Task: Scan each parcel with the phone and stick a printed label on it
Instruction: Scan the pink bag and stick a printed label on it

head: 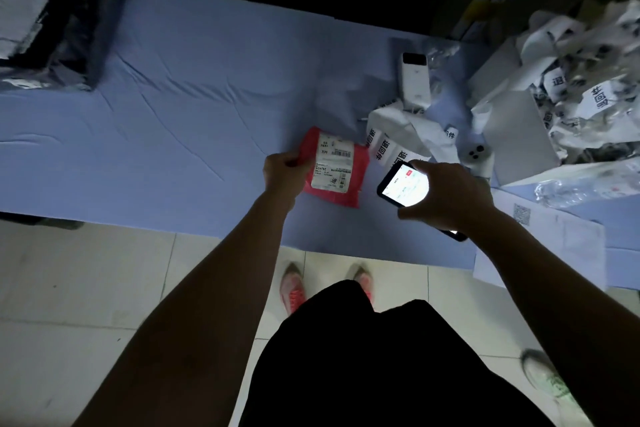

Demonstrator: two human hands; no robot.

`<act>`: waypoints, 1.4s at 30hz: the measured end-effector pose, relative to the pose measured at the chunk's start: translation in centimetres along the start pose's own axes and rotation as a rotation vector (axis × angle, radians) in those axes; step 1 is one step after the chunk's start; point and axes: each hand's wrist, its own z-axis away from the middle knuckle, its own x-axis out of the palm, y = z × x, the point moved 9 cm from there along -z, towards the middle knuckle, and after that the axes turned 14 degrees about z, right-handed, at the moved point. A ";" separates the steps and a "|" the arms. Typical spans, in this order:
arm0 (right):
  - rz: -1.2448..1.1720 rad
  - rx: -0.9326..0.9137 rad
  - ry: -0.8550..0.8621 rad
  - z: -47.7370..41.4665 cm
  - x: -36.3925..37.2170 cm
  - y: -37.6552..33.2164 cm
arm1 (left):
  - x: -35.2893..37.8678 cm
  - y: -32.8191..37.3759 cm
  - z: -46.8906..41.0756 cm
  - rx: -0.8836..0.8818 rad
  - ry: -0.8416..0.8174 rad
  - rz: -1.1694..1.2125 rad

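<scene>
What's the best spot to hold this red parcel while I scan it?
Take your grip on the red parcel at its left margin, coming from the left, as the left hand does. It is a flat pouch with a white shipping label over most of its face; a pinch there leaves the barcodes clear for the phone in the right hand.

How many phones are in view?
2: a lit phone in the right hand; a white phone, back up, beside the white box. More may be hidden under labels.
</scene>
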 end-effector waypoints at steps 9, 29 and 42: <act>0.055 0.047 0.058 0.4 -1.6 0.6 | 1.8 2.8 0.9 0.228 -0.051 -0.025; -0.188 0.112 0.001 -1.2 7.1 5.4 | 5.4 7.3 4.2 0.430 0.192 -0.633; -0.040 0.019 -0.037 -2.7 13.1 9.0 | 23.1 6.3 3.6 0.647 -0.438 -1.319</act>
